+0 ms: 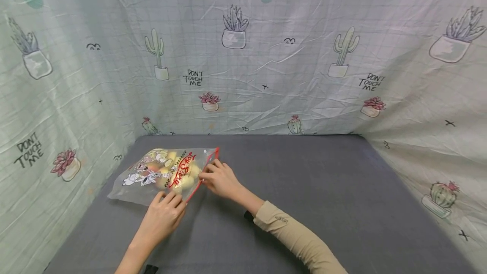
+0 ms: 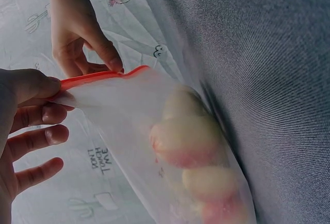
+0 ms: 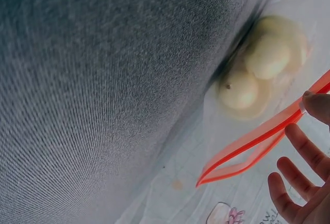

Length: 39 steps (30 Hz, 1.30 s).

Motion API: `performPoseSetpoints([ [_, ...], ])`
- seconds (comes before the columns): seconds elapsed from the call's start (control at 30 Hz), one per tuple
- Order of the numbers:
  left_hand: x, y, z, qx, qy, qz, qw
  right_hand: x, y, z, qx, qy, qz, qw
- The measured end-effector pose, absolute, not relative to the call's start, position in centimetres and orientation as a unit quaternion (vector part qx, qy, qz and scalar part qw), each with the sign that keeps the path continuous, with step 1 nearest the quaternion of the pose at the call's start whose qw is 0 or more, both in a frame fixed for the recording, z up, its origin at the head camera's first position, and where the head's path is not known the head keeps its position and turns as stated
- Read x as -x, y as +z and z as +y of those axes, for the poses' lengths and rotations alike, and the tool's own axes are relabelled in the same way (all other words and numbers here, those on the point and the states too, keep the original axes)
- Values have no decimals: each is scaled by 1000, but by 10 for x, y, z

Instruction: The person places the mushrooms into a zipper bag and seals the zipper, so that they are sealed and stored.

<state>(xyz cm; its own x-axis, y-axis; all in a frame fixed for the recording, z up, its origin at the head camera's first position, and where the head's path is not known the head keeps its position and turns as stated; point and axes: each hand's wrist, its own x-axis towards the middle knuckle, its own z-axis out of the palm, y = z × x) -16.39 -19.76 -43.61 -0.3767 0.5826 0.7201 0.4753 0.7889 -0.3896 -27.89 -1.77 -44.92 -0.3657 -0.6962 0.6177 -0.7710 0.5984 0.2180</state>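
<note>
A clear plastic zip bag (image 1: 133,189) with cartoon prints and red lettering lies on its side at the left of the table. Several round, pale yellow fruits (image 3: 268,56), some blushed pink, fill its lower part. My left hand (image 1: 164,215) pinches the near end of the bag's red zip strip (image 2: 93,78) between thumb and forefinger, its other fingers spread. Farther along that strip, my right hand (image 1: 222,179) pinches a small pale slider (image 3: 302,107) with thumb and forefinger. Beyond the right hand, the two red edges stand apart in the right wrist view.
A dark grey cloth (image 1: 304,189) covers the table. Pale curtains (image 1: 262,62) printed with cacti and lettering hang behind it and along both sides. Beige fabric sleeves my right forearm (image 1: 300,240).
</note>
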Motion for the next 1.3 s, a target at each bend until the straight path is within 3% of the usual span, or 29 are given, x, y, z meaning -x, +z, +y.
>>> performPoseSetpoints([
  [0.2, 161, -437, -199, 307, 64, -839, 444, 283, -452, -20, -438, 56, -837, 323],
  [0.53, 160, -434, -199, 304, 57, -840, 446, 291, -456, -19, -414, 44, -838, 352],
  [1.3, 154, -434, -202, 299, 53, -845, 440, 301, -460, -15, -398, 53, -851, 339],
])
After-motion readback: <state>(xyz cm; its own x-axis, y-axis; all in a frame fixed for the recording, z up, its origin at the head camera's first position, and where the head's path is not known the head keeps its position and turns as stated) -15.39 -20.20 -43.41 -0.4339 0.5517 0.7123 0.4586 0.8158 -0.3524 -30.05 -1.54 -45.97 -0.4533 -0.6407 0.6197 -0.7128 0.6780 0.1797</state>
